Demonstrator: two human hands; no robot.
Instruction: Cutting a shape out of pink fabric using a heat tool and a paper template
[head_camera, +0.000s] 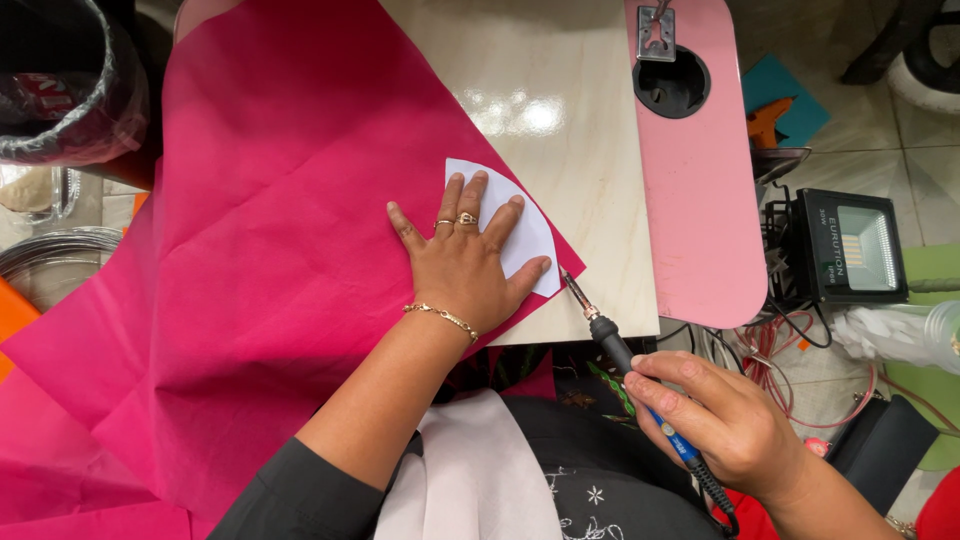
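Marble tabletop (560, 90), pink fabric (250, 250), floodlight (850, 247)

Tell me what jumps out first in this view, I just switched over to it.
The big pink fabric spread over the left of the pale table dominates. The left hand lies flat at its right edge, pinning a white curved template on it. The right hand, low right, grips a blue-handled hot-tip tool whose tip meets the template's corner.
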